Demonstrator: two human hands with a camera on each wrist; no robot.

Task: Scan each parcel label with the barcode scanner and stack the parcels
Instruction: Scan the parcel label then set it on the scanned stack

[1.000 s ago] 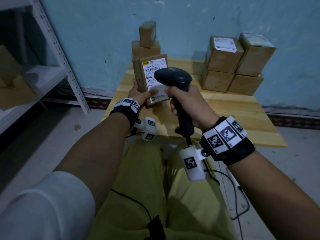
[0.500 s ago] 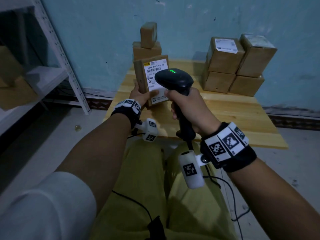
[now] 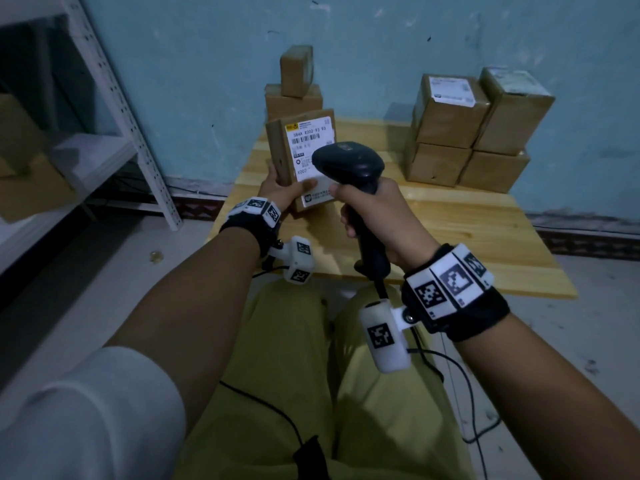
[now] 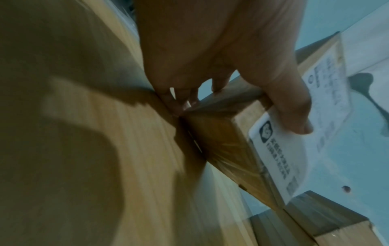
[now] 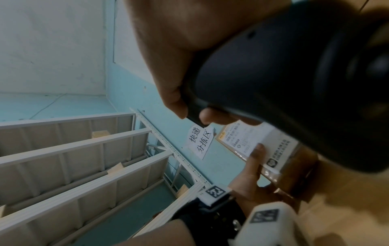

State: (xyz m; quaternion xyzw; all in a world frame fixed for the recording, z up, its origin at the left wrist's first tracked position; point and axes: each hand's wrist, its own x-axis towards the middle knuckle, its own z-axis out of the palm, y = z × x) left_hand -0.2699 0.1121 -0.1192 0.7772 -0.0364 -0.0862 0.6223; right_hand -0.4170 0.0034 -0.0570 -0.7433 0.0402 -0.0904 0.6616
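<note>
A flat brown parcel (image 3: 304,147) with a white barcode label (image 3: 310,135) stands upright over the near left part of the wooden table (image 3: 467,230). My left hand (image 3: 287,192) grips its lower corner, thumb across the label (image 4: 294,149), fingers behind. My right hand (image 3: 374,216) grips the handle of the black barcode scanner (image 3: 349,161), its head right in front of the label and hiding the label's middle. In the right wrist view the scanner (image 5: 284,83) fills the upper right with the parcel (image 5: 252,146) beyond it.
Two small parcels (image 3: 294,88) are stacked behind the held one against the blue wall. Several larger parcels (image 3: 467,133) are stacked at the table's back right. A white metal shelf rack (image 3: 114,98) stands to the left. The scanner's cable (image 3: 460,393) hangs to the floor.
The green light that shone on the scanner's head half a second ago is out. Parcel and scanner have stayed almost in place.
</note>
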